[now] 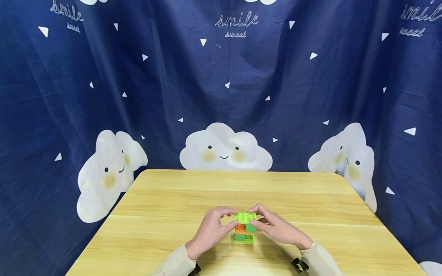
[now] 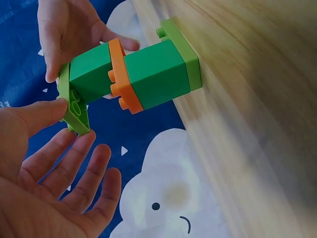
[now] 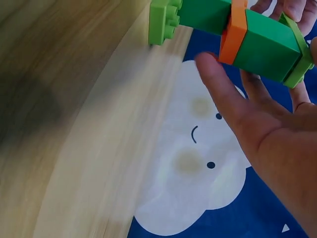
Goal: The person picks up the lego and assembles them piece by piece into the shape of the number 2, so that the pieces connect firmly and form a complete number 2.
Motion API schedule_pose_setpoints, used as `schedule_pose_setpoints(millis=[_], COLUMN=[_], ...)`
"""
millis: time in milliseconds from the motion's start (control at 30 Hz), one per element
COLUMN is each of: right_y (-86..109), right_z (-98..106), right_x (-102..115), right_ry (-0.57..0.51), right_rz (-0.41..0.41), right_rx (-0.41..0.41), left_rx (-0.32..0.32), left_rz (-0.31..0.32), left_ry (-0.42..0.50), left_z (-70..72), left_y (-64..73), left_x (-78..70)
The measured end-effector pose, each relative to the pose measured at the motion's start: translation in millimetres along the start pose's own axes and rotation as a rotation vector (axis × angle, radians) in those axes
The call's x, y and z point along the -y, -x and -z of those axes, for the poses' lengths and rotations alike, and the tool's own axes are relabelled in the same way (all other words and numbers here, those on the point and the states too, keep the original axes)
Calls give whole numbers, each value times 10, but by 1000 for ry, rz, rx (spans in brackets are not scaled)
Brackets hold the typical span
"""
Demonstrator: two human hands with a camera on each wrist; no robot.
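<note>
A stack of toy building blocks stands on the table. Its bottom light green plate point(image 2: 190, 67) carries a dark green block point(image 2: 156, 74) at its left. Above that lie an orange plate point(image 2: 125, 82), a second dark green block point(image 2: 90, 72) set to the right, and a top light green plate point(image 1: 246, 218). My left hand point(image 1: 210, 229) pinches the left end of this top plate between thumb and fingertips, its other fingers spread. On the opposite end my right hand point(image 1: 277, 229) grips the plate with thumb and index finger. One right finger reaches down near the orange plate.
The wooden table point(image 1: 159, 214) extends around the stack, its far edge meeting a dark blue curtain point(image 1: 193, 96) printed with white clouds and triangles. Dark bands point(image 1: 299, 264) circle both wrists below beige sleeves point(image 1: 319, 260).
</note>
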State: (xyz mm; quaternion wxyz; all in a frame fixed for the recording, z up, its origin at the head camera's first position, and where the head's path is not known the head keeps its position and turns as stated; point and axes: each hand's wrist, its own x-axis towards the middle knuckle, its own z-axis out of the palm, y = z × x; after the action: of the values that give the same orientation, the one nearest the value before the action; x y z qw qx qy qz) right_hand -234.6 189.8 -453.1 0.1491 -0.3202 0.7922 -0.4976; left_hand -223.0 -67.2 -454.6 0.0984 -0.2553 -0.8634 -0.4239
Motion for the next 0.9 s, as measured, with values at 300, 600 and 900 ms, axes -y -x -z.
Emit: schedule_pose_setpoints(millis=[300, 600, 900], right_y=[3, -6, -4], right_z=[1, 20, 29], right_x=[-45, -81, -79], right_ry=[-109, -102, -121], right_rz=[-43, -64, -70], right_rx=[48, 40, 43], left_rx=[-4, -8, -10], left_rz=[-4, -6, -1], left_ry=[-10, -30, -12], left_z=[-10, -13, -20], left_y=[8, 12, 11], left_x=[6, 10, 16])
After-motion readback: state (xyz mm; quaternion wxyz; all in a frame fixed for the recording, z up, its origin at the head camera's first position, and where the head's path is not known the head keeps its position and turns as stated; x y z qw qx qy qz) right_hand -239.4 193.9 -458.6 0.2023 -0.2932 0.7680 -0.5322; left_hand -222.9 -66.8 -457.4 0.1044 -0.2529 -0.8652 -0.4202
